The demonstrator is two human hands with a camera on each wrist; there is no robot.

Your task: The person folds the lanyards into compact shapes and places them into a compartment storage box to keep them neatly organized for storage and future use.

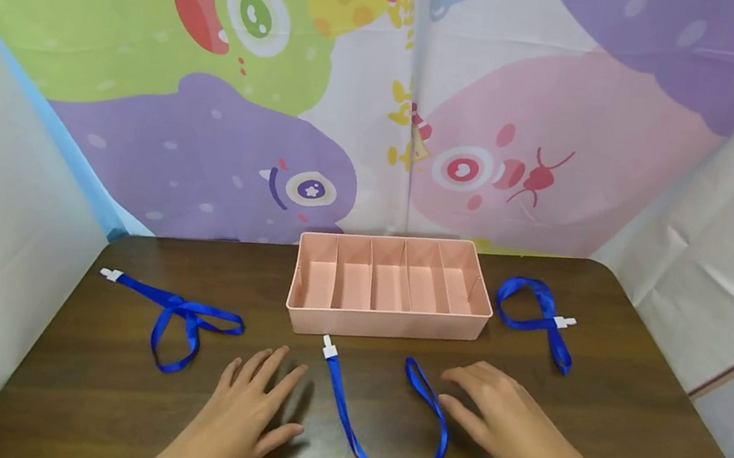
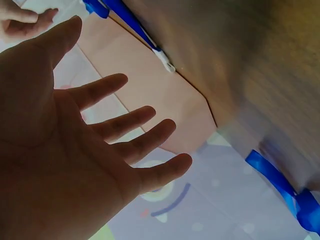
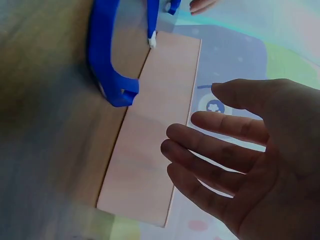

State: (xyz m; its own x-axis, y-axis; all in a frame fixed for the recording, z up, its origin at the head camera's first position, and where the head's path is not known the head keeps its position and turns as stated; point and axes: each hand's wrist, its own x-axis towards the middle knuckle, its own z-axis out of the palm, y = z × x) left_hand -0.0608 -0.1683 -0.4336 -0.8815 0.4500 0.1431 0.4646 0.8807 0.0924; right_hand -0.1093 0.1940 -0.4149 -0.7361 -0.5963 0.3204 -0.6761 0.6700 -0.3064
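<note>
In the head view, a blue lanyard (image 1: 343, 411) with a white clip lies in a U shape on the table between the two hands. My left hand (image 1: 242, 406) is just left of it, fingers spread and holding nothing. On the other side my right hand (image 1: 509, 418) has its fingertips close to the lanyard's looped end, and it holds nothing either. The left wrist view shows the left palm (image 2: 75, 145) with fingers apart. In the right wrist view the right hand's fingers (image 3: 215, 145) are extended and loosely bent.
A pink tray (image 1: 389, 329) with several compartments stands at the back of the table against a cartoon-printed cloth (image 1: 210, 154). A second blue lanyard (image 1: 178, 309) lies to the left, and a third lanyard (image 1: 541, 306) lies right of the tray.
</note>
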